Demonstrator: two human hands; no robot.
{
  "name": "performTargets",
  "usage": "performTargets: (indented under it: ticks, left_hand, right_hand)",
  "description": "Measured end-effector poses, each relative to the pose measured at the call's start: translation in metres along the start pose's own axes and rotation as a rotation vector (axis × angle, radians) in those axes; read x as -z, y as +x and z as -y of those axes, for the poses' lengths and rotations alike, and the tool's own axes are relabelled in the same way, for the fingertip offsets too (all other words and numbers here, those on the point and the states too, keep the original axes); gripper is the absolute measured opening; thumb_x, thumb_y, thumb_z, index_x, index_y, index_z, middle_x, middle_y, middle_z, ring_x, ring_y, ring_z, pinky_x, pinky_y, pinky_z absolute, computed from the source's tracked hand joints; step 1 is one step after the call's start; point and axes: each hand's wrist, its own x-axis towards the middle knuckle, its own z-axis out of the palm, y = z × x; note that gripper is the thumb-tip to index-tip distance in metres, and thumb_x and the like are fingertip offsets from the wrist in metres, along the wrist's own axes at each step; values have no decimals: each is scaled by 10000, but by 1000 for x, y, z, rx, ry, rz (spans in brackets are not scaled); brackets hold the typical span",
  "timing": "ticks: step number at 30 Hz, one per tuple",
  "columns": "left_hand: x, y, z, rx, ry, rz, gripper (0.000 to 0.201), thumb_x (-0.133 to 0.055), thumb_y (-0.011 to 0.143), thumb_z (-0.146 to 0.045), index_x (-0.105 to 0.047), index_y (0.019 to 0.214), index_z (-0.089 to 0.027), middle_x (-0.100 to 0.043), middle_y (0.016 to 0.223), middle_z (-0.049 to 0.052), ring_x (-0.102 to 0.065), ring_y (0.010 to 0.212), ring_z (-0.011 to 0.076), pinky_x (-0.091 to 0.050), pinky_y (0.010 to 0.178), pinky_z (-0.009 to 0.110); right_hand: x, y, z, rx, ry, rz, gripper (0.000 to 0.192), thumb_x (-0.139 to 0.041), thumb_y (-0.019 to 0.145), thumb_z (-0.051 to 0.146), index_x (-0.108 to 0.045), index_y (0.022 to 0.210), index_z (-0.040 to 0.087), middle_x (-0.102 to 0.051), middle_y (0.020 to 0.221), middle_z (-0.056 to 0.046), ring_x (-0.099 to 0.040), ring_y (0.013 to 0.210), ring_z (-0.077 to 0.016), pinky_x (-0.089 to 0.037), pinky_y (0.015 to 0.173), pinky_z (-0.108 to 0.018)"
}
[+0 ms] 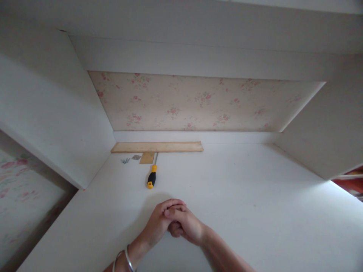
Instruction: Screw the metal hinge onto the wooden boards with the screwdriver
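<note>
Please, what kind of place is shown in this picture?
Probably a room at home, at a white built-in desk or shelf niche. Floral wallpaper covers the back wall, and a screwdriver, a wooden strip and small screws lie there, beyond the clasped left hand and right hand.

What sits in front of me in the white cabinet

A long wooden slat [157, 147] lies on the white board [241, 196]. Touching its near edge is a small wooden block [147, 158]; left of that block, near the slat's left end, a tiny patterned plate [136, 157] and a few screws [125, 160] (too small to count). Behind the slat rises the rose-print back panel [198, 102].
</note>
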Motion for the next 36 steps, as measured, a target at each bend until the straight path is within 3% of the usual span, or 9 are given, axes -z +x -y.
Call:
performTargets:
  ticks: [26, 36]
  left_hand:
    - [1, -1, -1, -11, 72, -8, 301, -523, 742, -224, -678, 991, -161, -697, 1010, 59, -617, 970, 203, -450, 906, 295]
    - [1, 0, -2, -10, 78, -2, 304, -524, 736, -218, -681, 989, -155, -699, 1000, 63, -616, 978, 211, -449, 913, 303]
  right_hand:
    - [3, 3, -6, 76, -99, -17, 426, -612, 706, 486, -392, 501, 184, -357, 335, 70, -261, 274, -33, -99, 321, -228]
    - [1, 1, -4, 63, -99, -28, 365, -610, 716, 469, -450, 577, 172, -355, 347, 83, -238, 283, -38, -92, 329, -219]
